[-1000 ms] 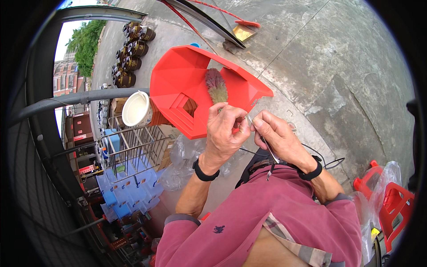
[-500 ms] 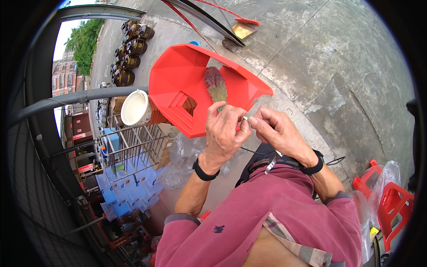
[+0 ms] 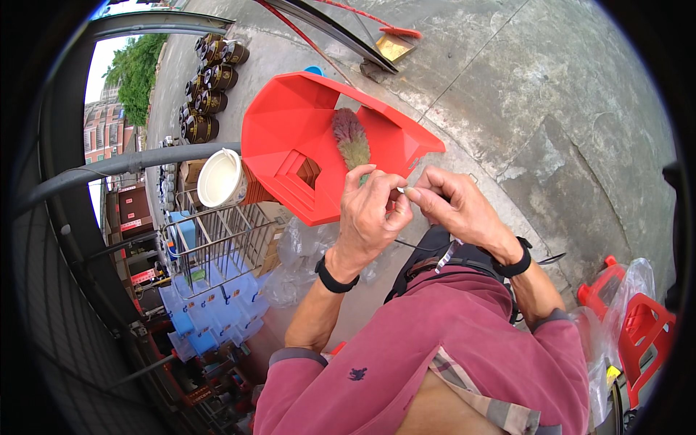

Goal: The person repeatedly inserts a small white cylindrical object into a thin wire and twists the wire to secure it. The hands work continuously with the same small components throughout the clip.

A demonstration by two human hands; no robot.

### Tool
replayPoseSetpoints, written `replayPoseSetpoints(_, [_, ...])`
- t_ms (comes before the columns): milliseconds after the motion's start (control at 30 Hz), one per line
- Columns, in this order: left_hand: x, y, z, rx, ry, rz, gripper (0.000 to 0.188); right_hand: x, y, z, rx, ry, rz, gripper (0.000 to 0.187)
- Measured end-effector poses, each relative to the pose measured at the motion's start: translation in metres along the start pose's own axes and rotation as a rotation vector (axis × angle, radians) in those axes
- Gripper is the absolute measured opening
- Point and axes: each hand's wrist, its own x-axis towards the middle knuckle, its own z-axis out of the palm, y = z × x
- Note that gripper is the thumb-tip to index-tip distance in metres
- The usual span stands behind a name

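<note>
My left hand (image 3: pixel 371 210) and my right hand (image 3: pixel 464 210) meet fingertip to fingertip at the middle of the view. Both are closed in a pinch on a small white piece (image 3: pixel 401 190), too small to identify. Just behind my left fingers, a feather-like duster head (image 3: pixel 351 134), purple fading to green, lies against a large red angular plastic piece (image 3: pixel 279 119) with cut-out openings. My left fingers hide the duster's lower end. A narrow whitish strip (image 3: pixel 449 255) hangs below my right hand, in front of my waist; what it hangs from is hidden.
A white bucket (image 3: pixel 220 178) stands left of the red plastic, above a metal rack (image 3: pixel 217 239) and translucent blue bins (image 3: pixel 210 312). Dark jars (image 3: pixel 210 101) stand at the far left. A red stool (image 3: pixel 645 341) and clear plastic sheeting (image 3: pixel 638 283) are at right. A dustpan (image 3: pixel 394 48) lies beyond.
My right hand has turned slightly, its fingers curling more over the small white piece. My left hand stays almost where it was, and the strip below hangs at a slightly different angle.
</note>
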Motion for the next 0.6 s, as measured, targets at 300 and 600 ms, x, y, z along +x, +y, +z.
replayPoseSetpoints(300, [0.0,-0.008,0.004,0.04,-0.007,0.031,0.029,0.011,-0.005,-0.001,-0.109,-0.054,0.016,0.027])
replayPoseSetpoints(600, [-0.003,-0.003,0.001,-0.059,-0.081,0.042,0.028,0.006,0.002,-0.019,0.004,-0.278,0.098,0.03])
